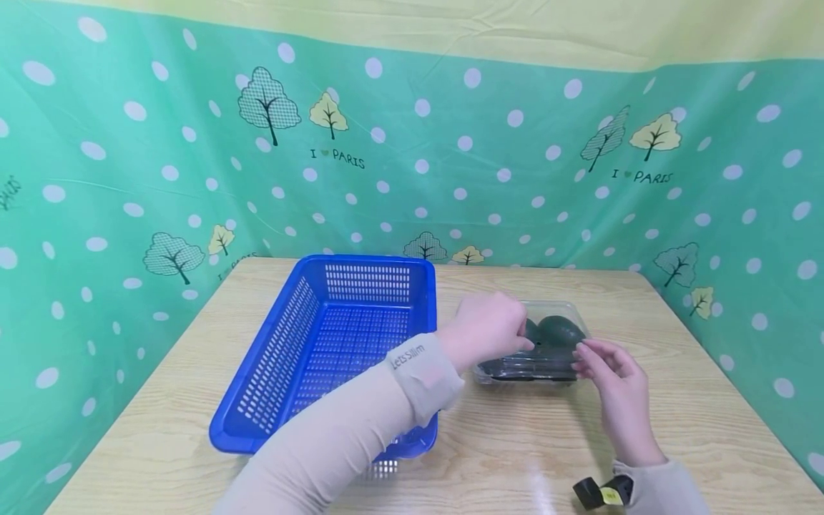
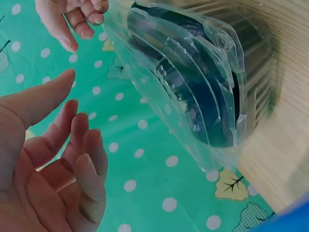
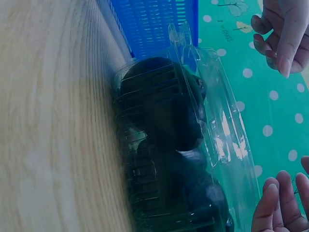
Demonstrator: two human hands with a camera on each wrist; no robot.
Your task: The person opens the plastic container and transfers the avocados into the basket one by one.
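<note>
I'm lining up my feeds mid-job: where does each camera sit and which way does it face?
Head: above, facing down at the table, blue basket, clear clamshell box; both forearms show.
Left wrist: beside the left hand, facing the box's lid.
Right wrist: beside the right hand, facing the box and basket.
All share the box.

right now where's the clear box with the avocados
In the head view the clear box sits on the table just right of the blue basket, between both hands.

Blue basket [image 1: 335,343] blocks the left; right side seems open.
</note>
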